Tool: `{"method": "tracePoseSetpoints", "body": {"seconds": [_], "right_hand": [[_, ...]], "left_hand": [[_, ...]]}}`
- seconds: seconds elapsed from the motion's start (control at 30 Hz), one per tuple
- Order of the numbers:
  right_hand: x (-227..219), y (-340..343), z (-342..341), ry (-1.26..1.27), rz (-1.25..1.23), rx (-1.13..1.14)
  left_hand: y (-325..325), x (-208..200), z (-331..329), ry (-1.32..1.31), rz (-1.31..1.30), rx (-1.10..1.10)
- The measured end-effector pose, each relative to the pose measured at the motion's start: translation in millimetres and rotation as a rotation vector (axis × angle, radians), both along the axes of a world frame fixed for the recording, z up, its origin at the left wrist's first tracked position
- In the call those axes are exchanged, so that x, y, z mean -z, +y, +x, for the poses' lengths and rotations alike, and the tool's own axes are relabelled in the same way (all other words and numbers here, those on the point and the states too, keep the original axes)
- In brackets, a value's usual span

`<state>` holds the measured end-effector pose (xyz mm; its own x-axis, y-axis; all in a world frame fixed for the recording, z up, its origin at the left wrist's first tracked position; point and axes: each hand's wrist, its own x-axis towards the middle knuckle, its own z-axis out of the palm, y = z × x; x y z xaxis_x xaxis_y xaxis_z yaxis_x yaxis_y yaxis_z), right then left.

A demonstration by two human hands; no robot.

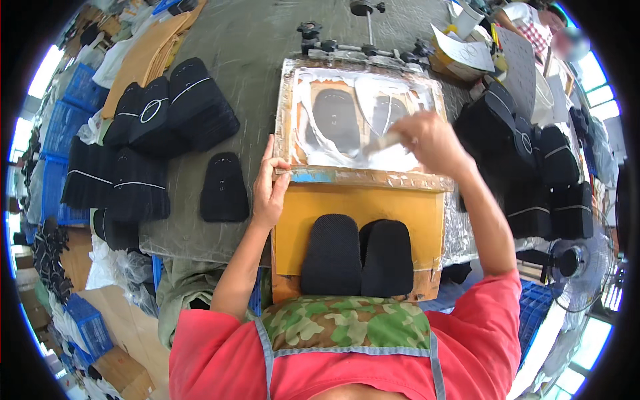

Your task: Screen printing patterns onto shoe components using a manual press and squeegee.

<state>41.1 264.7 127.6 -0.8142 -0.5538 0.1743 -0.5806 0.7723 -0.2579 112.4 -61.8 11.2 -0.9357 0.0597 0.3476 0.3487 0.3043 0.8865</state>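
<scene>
A wooden-edged printing screen (363,175) lies on the table before me, its mesh smeared with white paste (313,155). Two dark sole-shaped areas show through the mesh. At the screen's near left corner, my left hand (270,187) grips the frame, thumb and fingers on its edge. My right hand (433,140), blurred by motion, is closed around a pale squeegee (383,143) whose lower edge meets the paste near the middle front. On the yellow board nearer to me lie two black insoles (331,255), side by side.
Banded stacks of black insoles (200,103) stand at the left, with one loose pile (225,187) nearer the screen. More black stacks (497,130) are at the right. Clamps with black knobs (310,30) hold the screen's far edge. A fan (573,263) stands at the right.
</scene>
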Motion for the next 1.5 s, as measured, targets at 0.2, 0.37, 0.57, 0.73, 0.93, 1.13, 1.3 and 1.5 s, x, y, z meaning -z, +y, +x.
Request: {"method": "tracePoseSetpoints", "body": {"seconds": [0.2, 0.37, 0.57, 0.73, 0.93, 1.13, 1.3, 1.5], "right_hand": [[35.8, 39.4, -78.3, 0.362, -0.103, 0.25], [32.9, 15.0, 26.2, 0.231, -0.126, 0.214], [2.2, 8.1, -6.2, 0.02, -0.15, 0.294], [11.6, 17.7, -106.1, 0.197, 0.006, 0.346], [-43.9, 113.4, -80.3, 0.363, -0.318, 0.492], [24.8, 186.2, -16.9, 0.142, -0.525, 0.328], [77.8, 88.5, -23.4, -0.142, -0.423, 0.344], [99.3, 55.7, -40.4, -0.038, -0.27, 0.493]], "left_hand": [[8.5, 2.9, -6.5, -0.01, 0.036, 0.045], [-6.9, 9.9, -6.4, 0.082, -0.075, 0.017], [-2.6, 5.6, -2.0, -0.023, 0.026, 0.028], [15.0, -7.4, -2.7, -0.078, 0.175, 0.075], [7.2, -62.6, -10.1, 0.065, 0.292, 0.111], [14.6, -130.1, -61.1, 0.266, 0.204, 0.022], [9.0, -140.6, -66.9, 0.231, 0.254, 0.046], [-10.1, -66.3, -81.8, -0.172, 0.214, -0.159]]}}
